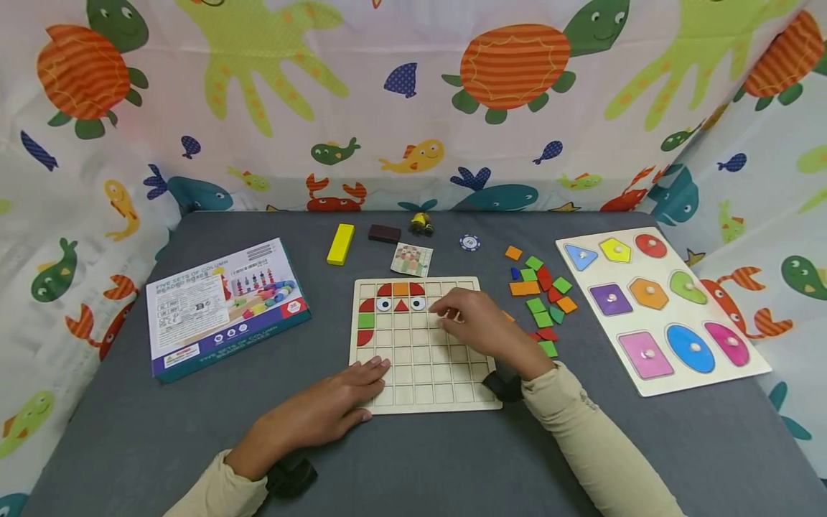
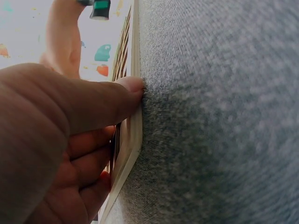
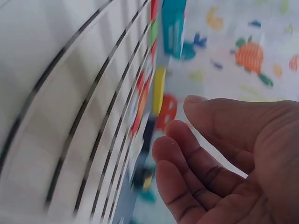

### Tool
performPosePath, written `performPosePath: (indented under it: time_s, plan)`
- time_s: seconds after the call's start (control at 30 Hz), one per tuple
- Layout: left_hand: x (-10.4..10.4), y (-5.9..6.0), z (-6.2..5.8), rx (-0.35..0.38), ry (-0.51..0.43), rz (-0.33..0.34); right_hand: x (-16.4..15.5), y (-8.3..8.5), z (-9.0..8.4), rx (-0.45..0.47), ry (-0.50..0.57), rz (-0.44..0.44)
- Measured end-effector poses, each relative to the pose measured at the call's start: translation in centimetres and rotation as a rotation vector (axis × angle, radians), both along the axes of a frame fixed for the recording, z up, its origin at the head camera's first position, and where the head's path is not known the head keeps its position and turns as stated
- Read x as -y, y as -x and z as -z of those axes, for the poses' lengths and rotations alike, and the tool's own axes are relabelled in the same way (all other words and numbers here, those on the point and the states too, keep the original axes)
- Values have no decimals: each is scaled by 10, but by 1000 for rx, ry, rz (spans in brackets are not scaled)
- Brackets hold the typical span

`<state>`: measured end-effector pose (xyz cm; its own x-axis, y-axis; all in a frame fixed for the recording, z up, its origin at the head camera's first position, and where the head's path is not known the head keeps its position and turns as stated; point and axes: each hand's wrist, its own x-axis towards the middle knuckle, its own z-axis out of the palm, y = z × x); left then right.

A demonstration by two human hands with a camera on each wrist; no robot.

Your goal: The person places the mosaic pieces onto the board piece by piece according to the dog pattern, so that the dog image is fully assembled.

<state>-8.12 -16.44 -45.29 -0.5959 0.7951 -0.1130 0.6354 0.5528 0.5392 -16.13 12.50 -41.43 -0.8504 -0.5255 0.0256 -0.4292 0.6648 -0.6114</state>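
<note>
A wooden grid board (image 1: 423, 393) lies on the table, its upper left squares filled with red, green and orange tiles and two eye tiles (image 1: 418, 303). My left hand (image 1: 332, 402) rests on the board's lower left corner, fingers lying over the grid; in the left wrist view its thumb (image 2: 105, 100) touches the board's edge. Over the board's upper right part is my right hand (image 1: 474, 319), beside the right eye tile. In the right wrist view, its thumb and bent fingers (image 3: 175, 186) stand apart with nothing visible between them.
Loose coloured tiles (image 1: 525, 288) are scattered right of the board. Further right lies a shape puzzle (image 1: 620, 309); a boxed game (image 1: 226, 309) lies left. Behind the board are a yellow block (image 1: 340, 244), dark block (image 1: 384, 233), picture card (image 1: 411, 260), poker chip (image 1: 469, 243) and small figure (image 1: 421, 223).
</note>
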Motion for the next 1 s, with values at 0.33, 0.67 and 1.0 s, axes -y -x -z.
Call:
performPosePath:
  time_s: [0.33,0.67,1.0]
  plan:
    - [-2,-2,0,13,-14,1,-81,-34,17,-40,-35,212]
    - [2,-1,0,19,-23,-22,-93,-36,29,-94,-134,254]
    - [0,-2,1,35,-9,-18,-84,-34,26,-68,-221,228]
